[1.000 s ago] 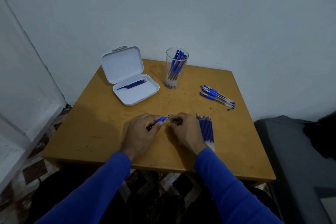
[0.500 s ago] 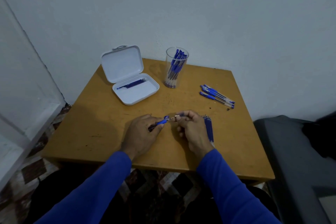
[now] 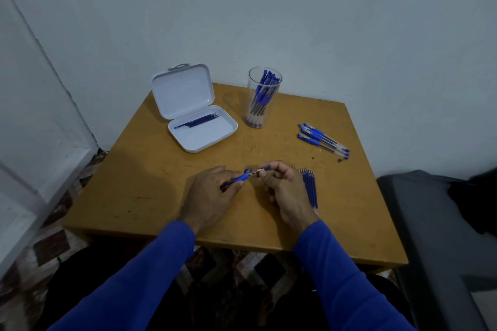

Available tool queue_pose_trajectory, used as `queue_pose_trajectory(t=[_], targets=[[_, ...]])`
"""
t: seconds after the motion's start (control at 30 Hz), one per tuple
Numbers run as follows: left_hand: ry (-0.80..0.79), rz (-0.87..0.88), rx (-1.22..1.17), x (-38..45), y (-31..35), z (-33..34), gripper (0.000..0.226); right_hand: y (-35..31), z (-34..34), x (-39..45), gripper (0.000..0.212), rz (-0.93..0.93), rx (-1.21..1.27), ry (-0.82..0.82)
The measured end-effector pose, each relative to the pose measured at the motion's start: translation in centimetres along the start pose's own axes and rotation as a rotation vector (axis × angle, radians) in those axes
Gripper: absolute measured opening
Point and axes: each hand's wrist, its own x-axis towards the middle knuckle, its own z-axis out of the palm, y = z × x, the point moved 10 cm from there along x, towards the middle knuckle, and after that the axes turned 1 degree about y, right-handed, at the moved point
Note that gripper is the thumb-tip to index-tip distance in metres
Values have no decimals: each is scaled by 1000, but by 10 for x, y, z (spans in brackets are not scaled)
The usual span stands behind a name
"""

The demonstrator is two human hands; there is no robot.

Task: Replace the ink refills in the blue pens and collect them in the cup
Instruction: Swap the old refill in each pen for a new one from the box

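— Hands?
— Left hand (image 3: 212,193) gripped a blue pen (image 3: 240,177) above the worktop (image 3: 150,169), fingers curled round the barrel. Right hand (image 3: 282,188) pinched a small tip piece (image 3: 260,171) at the pen's front end.
— Rest?
— Spare refills (image 3: 309,188) lay just right of that hand. Cup (image 3: 263,98) stood at the back, filled with pens; loose pens (image 3: 322,140) to its right; open white case (image 3: 197,115) to its left.

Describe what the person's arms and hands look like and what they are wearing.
Both arms wear long, plain bright blue sleeves that end at the wrists. The left hand and right hand are bare: no gloves, and no rings, watch or markings show in this view.
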Motion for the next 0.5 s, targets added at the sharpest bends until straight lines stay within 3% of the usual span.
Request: queue_pose_trajectory(t=[0.37,0.5], targets=[[-9,26,5,0,2,0,22,0,9,1,8,-31,-90,-96],[-5,35,-16,-1,2,-1,22,-2,11,0,24,-70,-170,-94]])
